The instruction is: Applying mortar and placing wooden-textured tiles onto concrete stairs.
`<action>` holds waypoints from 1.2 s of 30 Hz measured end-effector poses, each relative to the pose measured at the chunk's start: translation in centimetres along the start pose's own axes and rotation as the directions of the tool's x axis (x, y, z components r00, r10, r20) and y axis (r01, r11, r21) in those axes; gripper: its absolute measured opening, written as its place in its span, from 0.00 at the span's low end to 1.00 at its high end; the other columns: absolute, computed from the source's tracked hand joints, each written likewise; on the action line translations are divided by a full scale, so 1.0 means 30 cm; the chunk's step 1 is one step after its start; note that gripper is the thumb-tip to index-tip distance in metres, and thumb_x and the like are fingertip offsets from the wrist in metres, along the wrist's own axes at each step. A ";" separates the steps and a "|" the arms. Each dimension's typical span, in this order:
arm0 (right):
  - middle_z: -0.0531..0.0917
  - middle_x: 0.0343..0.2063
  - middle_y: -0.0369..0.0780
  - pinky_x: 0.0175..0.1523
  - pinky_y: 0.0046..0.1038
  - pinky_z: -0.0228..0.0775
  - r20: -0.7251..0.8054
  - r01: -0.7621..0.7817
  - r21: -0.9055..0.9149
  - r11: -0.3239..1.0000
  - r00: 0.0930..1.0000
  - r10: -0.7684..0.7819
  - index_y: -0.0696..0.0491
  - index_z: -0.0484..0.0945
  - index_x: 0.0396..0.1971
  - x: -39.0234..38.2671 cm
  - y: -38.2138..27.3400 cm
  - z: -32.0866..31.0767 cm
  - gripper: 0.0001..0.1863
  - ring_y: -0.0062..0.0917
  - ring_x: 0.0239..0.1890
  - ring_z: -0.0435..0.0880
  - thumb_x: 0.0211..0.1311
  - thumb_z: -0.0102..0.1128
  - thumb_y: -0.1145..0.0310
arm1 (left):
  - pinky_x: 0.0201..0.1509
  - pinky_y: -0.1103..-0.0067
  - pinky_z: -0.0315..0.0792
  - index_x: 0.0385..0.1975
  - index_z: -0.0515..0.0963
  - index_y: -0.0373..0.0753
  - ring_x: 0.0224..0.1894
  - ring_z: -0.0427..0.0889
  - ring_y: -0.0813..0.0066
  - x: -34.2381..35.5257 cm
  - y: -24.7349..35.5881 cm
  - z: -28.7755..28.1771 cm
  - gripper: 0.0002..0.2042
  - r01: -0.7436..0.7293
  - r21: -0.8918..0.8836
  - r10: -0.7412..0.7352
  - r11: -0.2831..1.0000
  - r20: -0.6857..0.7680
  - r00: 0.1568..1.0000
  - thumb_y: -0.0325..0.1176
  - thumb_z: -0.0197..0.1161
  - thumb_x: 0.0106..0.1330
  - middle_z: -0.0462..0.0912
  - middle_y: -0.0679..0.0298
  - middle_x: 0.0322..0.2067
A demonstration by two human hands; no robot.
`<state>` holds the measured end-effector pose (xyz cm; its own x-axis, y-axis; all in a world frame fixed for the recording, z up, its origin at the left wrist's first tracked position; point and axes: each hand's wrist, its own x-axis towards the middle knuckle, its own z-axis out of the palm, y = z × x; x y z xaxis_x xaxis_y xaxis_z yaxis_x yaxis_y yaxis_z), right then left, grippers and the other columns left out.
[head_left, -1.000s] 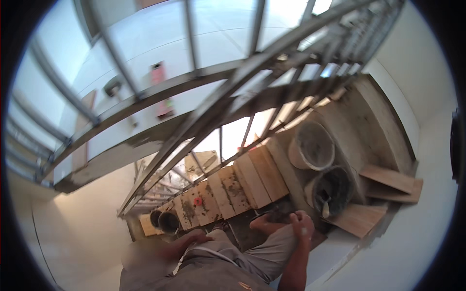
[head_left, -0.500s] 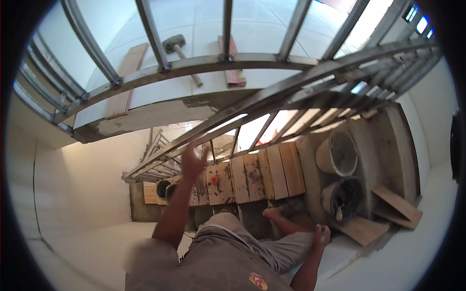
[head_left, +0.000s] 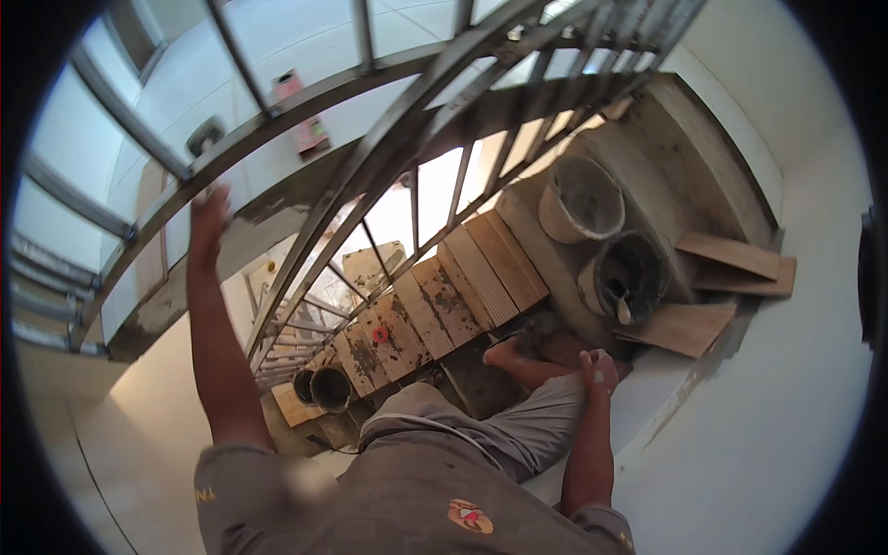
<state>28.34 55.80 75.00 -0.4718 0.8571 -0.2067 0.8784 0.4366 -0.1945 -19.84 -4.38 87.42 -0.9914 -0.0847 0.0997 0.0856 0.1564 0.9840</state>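
Note:
My left hand is raised at the metal railing, fingers closed around the pale handle of a dark-headed mallet; the rail hides part of the grip. Beyond the bars, a pink board-like piece and a wooden plank lie on the white tiled floor. My right hand rests on my bent right leg with its fingers curled over it.
Stairs below carry wood-look tiles, some splattered, with a small red object. Two buckets stand at the right, one holding a tool, beside loose tiles. Smaller buckets stand lower left. A white wall borders the right.
My left arm has risen from my lap to the railing and now has the mallet's handle in hand. My view has swung. My right hand stays on my leg.

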 end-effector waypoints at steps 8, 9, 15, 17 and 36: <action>0.86 0.36 0.46 0.47 0.38 0.75 -0.025 0.167 0.323 0.931 0.985 -0.168 0.54 0.83 0.40 0.002 -0.134 0.072 0.18 0.39 0.42 0.86 0.59 0.62 0.54 | 0.24 0.82 0.68 0.48 0.68 0.34 0.26 0.71 0.82 -0.944 -0.059 0.240 0.17 0.175 0.133 -0.139 0.975 -0.244 0.960 0.37 0.63 0.68 0.72 0.64 0.33; 0.86 0.33 0.46 0.44 0.34 0.75 -0.019 0.203 0.425 0.882 0.976 -0.215 0.55 0.83 0.40 -0.006 -0.160 0.085 0.17 0.35 0.38 0.86 0.58 0.64 0.57 | 0.27 0.79 0.70 0.47 0.68 0.35 0.27 0.72 0.78 -1.053 -0.063 0.295 0.17 0.256 0.054 -0.244 0.965 -0.167 0.955 0.36 0.64 0.66 0.71 0.65 0.32; 0.85 0.41 0.43 0.51 0.30 0.75 0.297 0.103 0.830 0.548 0.751 -0.590 0.60 0.73 0.56 -0.189 -0.538 -0.008 0.32 0.31 0.43 0.84 0.59 0.67 0.53 | 0.33 0.66 0.75 0.46 0.70 0.36 0.27 0.80 0.60 -1.267 -0.175 0.326 0.18 0.076 0.479 -0.217 0.875 0.246 0.945 0.40 0.64 0.64 0.78 0.55 0.28; 0.80 0.50 0.43 0.53 0.29 0.74 0.351 -0.188 0.934 0.303 0.643 -0.681 0.61 0.67 0.62 -0.168 -0.546 0.008 0.42 0.27 0.49 0.80 0.56 0.70 0.48 | 0.31 0.67 0.74 0.44 0.70 0.36 0.25 0.79 0.62 -1.192 -0.157 0.403 0.17 -0.136 0.555 -0.306 0.820 0.628 0.715 0.40 0.65 0.65 0.75 0.56 0.24; 0.80 0.50 0.50 0.54 0.34 0.73 -0.128 0.258 0.653 0.712 0.964 -0.231 0.59 0.64 0.64 0.356 -0.453 0.177 0.43 0.37 0.50 0.81 0.48 0.75 0.63 | 0.75 0.50 0.41 0.72 0.55 0.47 0.75 0.42 0.44 -0.748 -1.263 1.792 0.48 -0.679 0.491 0.046 0.546 0.791 0.610 0.68 0.60 0.55 0.46 0.46 0.72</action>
<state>10.97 57.58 70.36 -0.6481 0.7609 -0.0314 0.4544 0.3534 -0.8177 -6.14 44.49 39.95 -0.6790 0.7341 -0.0106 0.6711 0.6264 0.3965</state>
